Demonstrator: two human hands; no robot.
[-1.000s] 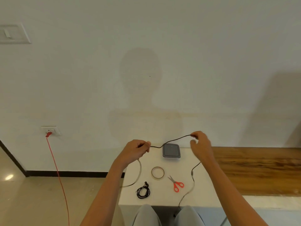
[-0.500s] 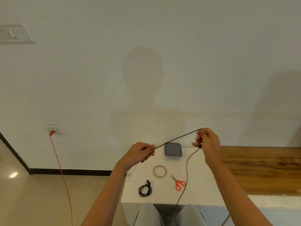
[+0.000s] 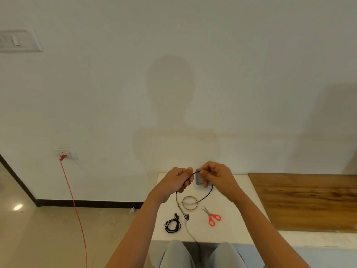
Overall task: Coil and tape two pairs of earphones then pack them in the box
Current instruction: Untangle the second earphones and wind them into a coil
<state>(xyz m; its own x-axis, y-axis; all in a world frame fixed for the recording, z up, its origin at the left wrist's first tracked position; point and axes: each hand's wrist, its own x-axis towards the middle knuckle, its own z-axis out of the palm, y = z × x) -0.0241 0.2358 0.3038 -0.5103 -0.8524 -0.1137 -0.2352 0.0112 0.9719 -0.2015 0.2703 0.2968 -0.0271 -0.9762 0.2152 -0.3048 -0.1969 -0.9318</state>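
Earphone cable [image 3: 206,194] looped, pinched by left hand [image 3: 176,180] and right hand [image 3: 215,175] before grey box [image 3: 199,180].

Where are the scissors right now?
In the head view, the red-handled scissors lie on the white table, right of centre, just right of the tape ring and below the right hand.

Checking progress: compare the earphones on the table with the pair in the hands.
The earphones on the table lie in a tight finished coil, untouched; the held earphones form one loose loop between the left hand and right hand, with the rest trailing down. Both are thin dark cords.
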